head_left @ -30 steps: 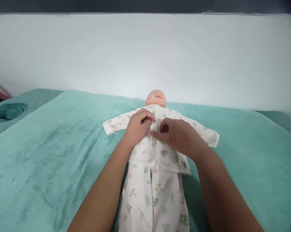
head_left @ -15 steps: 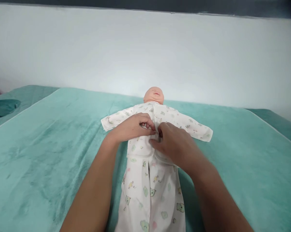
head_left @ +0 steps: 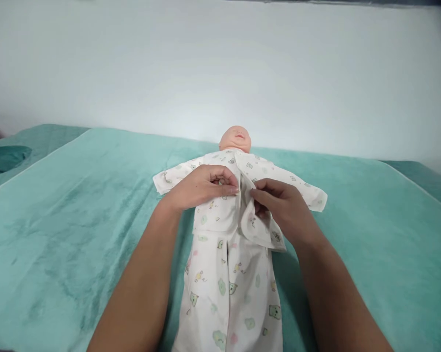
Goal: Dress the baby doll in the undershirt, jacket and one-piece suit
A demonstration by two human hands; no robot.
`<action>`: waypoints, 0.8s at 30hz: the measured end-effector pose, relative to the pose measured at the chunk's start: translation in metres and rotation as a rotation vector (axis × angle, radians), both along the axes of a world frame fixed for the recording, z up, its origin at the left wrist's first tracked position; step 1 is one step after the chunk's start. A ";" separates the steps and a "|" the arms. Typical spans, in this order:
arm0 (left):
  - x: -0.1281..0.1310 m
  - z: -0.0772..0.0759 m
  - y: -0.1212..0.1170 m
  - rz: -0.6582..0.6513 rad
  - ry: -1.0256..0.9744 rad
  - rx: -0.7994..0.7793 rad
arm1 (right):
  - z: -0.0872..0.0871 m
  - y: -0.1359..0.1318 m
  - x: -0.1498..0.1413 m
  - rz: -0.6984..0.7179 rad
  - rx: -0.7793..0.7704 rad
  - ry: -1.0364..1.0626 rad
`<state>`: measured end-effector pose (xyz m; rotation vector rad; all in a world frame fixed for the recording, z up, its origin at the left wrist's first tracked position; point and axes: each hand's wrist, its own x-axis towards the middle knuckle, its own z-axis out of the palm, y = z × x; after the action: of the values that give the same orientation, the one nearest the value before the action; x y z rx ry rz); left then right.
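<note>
A baby doll (head_left: pixel 235 139) lies on its back, dressed in a white printed jacket (head_left: pixel 213 217) and matching trousers (head_left: pixel 206 298). The jacket's sleeves stretch out to both sides. My left hand (head_left: pixel 209 185) pinches the left front edge of the jacket between thumb and fingers at chest height. With thumb and fingers closed, my right hand (head_left: pixel 279 198) grips the right front edge and holds it lifted and apart from the left one. The lower front is parted. Any fastener at my fingertips is too small to make out.
A teal plush cover (head_left: pixel 96 220) spreads under the doll on both sides. Behind the doll's head stands a white wall (head_left: pixel 220 68). Darker teal fabric (head_left: pixel 8 159) lies bunched at the far left.
My right hand has moved right, drawing the right jacket front away from the left, so the opening has widened. My left hand stays at the left edge. The view has tilted slightly.
</note>
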<state>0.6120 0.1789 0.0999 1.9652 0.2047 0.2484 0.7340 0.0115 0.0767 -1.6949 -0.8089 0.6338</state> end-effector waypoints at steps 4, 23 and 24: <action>0.002 -0.001 -0.002 0.024 -0.010 -0.028 | -0.006 0.004 -0.003 -0.009 0.152 0.116; 0.002 -0.004 0.000 0.008 -0.028 -0.145 | -0.007 0.006 -0.007 0.039 0.150 0.064; 0.001 -0.004 0.000 -0.003 -0.029 -0.143 | -0.007 0.006 -0.007 0.045 0.145 0.055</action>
<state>0.6134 0.1794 0.0958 1.8187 0.1950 0.2529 0.7275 0.0173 0.0698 -1.5259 -0.8357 0.6343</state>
